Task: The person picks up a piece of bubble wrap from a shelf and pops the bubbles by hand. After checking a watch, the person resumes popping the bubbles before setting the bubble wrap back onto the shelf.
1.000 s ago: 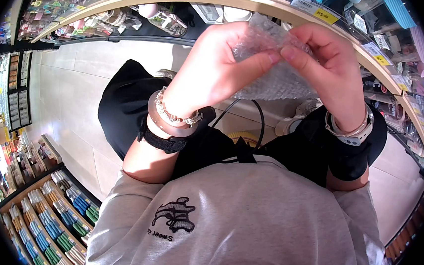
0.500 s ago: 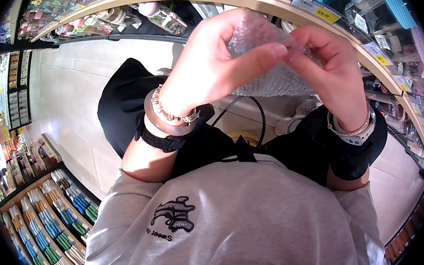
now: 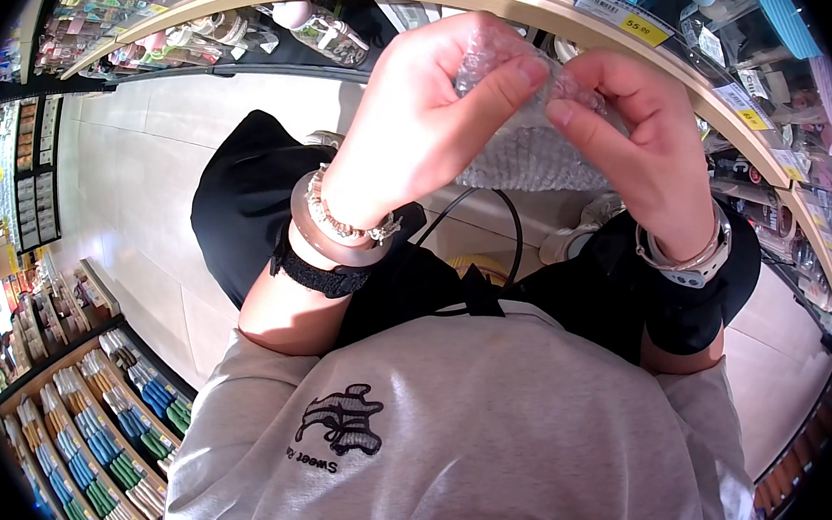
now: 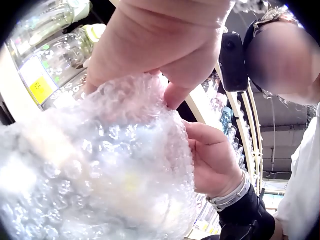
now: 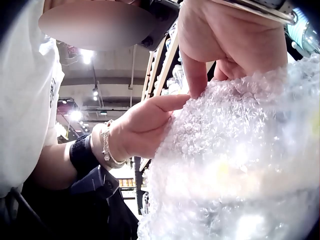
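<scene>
A crinkled, clear sheet of bubble wrap [image 3: 537,152] hangs between both hands above the knees. My left hand [image 3: 418,114] pinches its upper left part, thumb on the near side and fingers behind the plastic. At the upper right edge, my right hand [image 3: 645,146] pinches the wrap with thumb and curled forefinger. The two thumbs are a short gap apart. In the left wrist view the bubble wrap [image 4: 100,170] fills the lower left, with blurred pale and yellowish patches showing through. The bubble wrap [image 5: 240,165] also bulges large in the right wrist view.
A curved store shelf [image 3: 514,4] with price tags runs just beyond the hands. Clear bottles [image 3: 326,38] stand on the level below it. Racks of packaged goods [image 3: 100,421] are at the lower left. A black cable [image 3: 516,234] loops between the legs over the tiled floor [image 3: 140,160].
My left hand has risen slightly, and its thumb slid right over the wrap and then back left. The thumbs are now farther apart. My right hand has hardly moved, still pinching the bubble wrap.
</scene>
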The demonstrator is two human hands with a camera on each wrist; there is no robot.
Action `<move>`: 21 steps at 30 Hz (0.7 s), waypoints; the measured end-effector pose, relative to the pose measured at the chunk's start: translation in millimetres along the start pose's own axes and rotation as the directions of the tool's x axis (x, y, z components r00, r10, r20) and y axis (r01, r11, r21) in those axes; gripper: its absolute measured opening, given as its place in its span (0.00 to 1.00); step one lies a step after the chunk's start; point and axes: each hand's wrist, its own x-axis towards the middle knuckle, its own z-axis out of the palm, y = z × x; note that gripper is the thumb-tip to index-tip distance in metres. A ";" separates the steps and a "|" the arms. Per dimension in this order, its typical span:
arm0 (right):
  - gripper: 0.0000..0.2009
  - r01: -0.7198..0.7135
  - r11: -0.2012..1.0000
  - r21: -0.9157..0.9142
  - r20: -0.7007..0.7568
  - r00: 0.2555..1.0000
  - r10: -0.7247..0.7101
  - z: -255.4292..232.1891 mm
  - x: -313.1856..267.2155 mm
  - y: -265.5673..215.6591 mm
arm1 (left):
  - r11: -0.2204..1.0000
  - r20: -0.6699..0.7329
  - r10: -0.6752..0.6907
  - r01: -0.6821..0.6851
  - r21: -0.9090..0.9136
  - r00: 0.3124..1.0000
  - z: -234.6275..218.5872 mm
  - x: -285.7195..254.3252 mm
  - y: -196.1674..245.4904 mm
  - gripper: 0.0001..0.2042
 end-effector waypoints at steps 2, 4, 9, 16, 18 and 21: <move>0.06 -0.003 1.000 0.011 0.006 1.000 0.003 0.7 -0.5 -1.1 | 1.000 0.015 -0.001 0.001 0.003 1.000 0.0 -0.3 1.3 0.04; 0.06 -0.005 1.000 0.013 0.012 1.000 0.004 0.9 -0.7 -1.1 | 1.000 0.023 0.004 -0.004 0.008 1.000 -0.2 -0.3 1.7 0.04; 0.06 0.024 1.000 -0.007 0.014 1.000 -0.024 0.5 -1.4 2.0 | 1.000 0.005 0.030 -0.030 -0.006 1.000 1.1 -0.3 -0.3 0.06; 0.07 0.033 0.999 -0.037 -0.026 0.999 -0.034 2.6 -1.4 1.6 | 0.998 0.025 0.040 -0.041 0.043 0.999 -2.2 -1.2 0.7 0.04; 0.07 -0.005 1.000 0.003 -0.057 0.998 0.005 5.3 -1.5 0.3 | 0.999 0.003 0.006 -0.006 0.032 1.000 -2.7 -1.9 4.6 0.04; 0.08 -0.022 1.000 0.008 -0.050 0.999 0.023 4.5 -0.9 -1.0 | 0.999 -0.016 0.022 -0.022 0.039 1.000 -3.9 -1.1 3.6 0.05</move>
